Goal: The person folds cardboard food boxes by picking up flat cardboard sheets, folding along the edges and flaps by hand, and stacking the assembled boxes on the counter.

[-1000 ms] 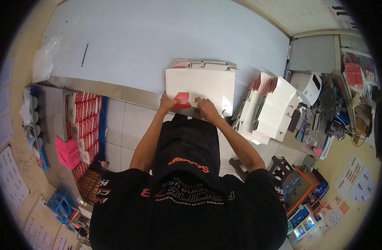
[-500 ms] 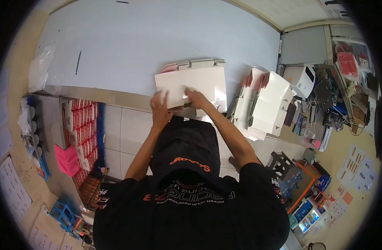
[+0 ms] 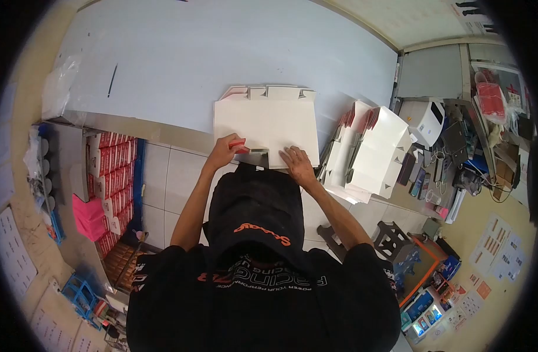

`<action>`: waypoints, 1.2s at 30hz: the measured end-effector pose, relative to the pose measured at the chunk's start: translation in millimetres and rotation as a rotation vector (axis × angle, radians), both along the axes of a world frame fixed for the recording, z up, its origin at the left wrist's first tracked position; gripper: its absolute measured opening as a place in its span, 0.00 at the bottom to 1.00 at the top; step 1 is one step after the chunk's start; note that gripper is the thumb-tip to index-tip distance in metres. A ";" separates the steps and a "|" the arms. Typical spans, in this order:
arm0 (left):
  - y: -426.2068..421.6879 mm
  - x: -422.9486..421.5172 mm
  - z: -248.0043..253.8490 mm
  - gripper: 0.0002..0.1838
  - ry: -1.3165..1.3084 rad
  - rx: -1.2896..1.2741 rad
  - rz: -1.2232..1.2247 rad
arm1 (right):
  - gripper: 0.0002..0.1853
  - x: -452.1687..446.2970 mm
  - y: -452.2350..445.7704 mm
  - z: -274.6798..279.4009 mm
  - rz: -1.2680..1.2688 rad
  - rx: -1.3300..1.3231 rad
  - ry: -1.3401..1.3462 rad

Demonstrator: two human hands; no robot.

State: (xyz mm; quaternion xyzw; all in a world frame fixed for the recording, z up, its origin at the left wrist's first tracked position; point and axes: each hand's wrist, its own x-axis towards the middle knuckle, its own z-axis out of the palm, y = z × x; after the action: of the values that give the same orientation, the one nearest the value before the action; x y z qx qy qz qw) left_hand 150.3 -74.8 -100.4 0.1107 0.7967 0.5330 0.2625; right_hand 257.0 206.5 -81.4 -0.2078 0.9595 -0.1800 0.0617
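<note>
In front of me a stack of flat, die-cut cardboard box blanks lies at the table's near edge, its pale inner side up. My left hand is closed on a flap at the near left corner, whose red printed side shows. Just right of that flap is a rectangular notch in the near edge. My right hand rests on the blank's near right part, fingers spread and pressing on the surface. More folded box blanks, white with red edges, stand in piles to the right.
The grey-white table stretches away beyond the stack. A white machine sits among clutter at the right. Shelves of red-and-white boxes are at lower left, beside a pink bag. A dark stool stands at lower right.
My left hand now grips the flap, which has turned to show red. My right hand has slid right and nearer me, from the middle to the blank's near edge.
</note>
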 end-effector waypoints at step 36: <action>124.4 -48.3 17.1 0.20 0.111 -0.406 -0.710 | 0.22 26.8 49.6 -14.9 -0.183 0.140 0.017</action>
State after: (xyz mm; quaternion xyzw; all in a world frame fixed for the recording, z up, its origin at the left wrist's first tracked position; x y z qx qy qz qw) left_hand 102.1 49.6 -83.3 0.3531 0.8109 0.2346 0.4033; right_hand 283.8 256.1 -96.3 -0.1159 0.9851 -0.1159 0.0514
